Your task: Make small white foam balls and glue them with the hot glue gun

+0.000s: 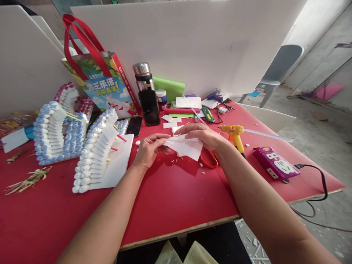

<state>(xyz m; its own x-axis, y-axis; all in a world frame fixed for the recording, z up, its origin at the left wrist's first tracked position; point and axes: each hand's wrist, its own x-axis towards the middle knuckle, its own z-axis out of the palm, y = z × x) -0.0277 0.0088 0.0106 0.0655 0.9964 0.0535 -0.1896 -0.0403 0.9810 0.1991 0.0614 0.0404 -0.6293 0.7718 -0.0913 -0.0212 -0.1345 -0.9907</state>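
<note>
Red desk (170, 198): left hand (150, 148) and right hand (205, 136) both pinch a white sheet (187, 146). Bottle model (93, 154) stands built at 9 o'clock; glue gun (235, 134) lies untouched at 3 o'clock.

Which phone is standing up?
The black phone propped upright in front of the steel flask. The other phone lies flat on the red table, down to its left.
</note>
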